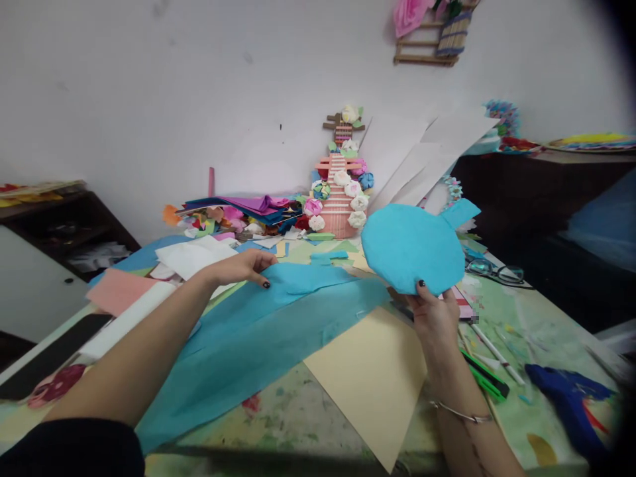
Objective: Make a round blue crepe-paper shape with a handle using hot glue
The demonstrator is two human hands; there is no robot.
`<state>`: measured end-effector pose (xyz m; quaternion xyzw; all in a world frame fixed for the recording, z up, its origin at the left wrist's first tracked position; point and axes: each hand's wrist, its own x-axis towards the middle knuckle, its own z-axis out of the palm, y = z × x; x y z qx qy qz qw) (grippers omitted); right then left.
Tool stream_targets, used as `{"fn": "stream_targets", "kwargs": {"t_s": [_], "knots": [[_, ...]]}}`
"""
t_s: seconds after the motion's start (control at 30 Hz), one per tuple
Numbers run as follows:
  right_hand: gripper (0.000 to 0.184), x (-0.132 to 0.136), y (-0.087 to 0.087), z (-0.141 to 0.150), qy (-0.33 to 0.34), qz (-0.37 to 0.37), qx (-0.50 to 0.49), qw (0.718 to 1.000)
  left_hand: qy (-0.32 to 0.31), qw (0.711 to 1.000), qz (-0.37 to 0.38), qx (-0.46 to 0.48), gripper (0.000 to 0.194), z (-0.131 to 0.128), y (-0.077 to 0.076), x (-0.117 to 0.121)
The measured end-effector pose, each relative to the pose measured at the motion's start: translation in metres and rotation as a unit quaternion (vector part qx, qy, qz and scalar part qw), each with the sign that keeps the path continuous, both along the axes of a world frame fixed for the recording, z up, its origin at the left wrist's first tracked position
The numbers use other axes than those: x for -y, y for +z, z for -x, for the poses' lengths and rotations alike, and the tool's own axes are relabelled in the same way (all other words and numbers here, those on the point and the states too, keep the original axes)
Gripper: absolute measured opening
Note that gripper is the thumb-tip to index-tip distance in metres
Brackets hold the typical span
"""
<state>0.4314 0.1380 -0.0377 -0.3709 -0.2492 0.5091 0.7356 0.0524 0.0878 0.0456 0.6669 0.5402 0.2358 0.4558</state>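
Note:
My right hand [437, 319] holds up a flat round piece covered in blue paper [412, 248], with a short tab sticking out at its upper right. The thumb lies on its front and the other fingers are behind it. My left hand [246, 268] pinches the upper edge of a large thin blue paper sheet [258, 338], its thumb on top and its fingertips partly hidden. Folded and creased, the sheet slants across the table. Under its right end lies a cream card [372, 384].
A paper-flower-decorated guitar model [338, 199] leans on the wall beside piled coloured paper [248, 212]. At right lie glasses [497, 270], a green cutter [484, 376], a white stick [498, 354] and a blue glue gun [566, 404]. A white roll [126, 321] lies at left.

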Motion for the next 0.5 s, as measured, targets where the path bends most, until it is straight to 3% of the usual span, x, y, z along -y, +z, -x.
{"fn": "stream_targets", "kwargs": {"t_s": [0.13, 0.27, 0.37, 0.5], "knots": [[0.06, 0.001, 0.001, -0.001, 0.014, -0.008, 0.007, 1.0, 0.035, 0.992, -0.047, 0.108, 0.034, 0.006, 0.025, -0.001], [0.059, -0.001, 0.0, -0.004, 0.009, 0.01, 0.021, 1.0, 0.034, 0.962, -0.125, 0.241, 0.04, 0.012, 0.059, -0.005], [0.054, -0.005, -0.002, -0.007, 0.027, 0.044, 0.049, 0.997, 0.032, 0.962, -0.15, 0.224, 0.043, 0.021, 0.085, -0.005], [0.053, -0.007, -0.005, -0.007, 0.085, 0.1, 0.118, 0.984, 0.07, 0.98, -0.17, 0.07, 0.058, 0.032, 0.117, 0.003]]}}
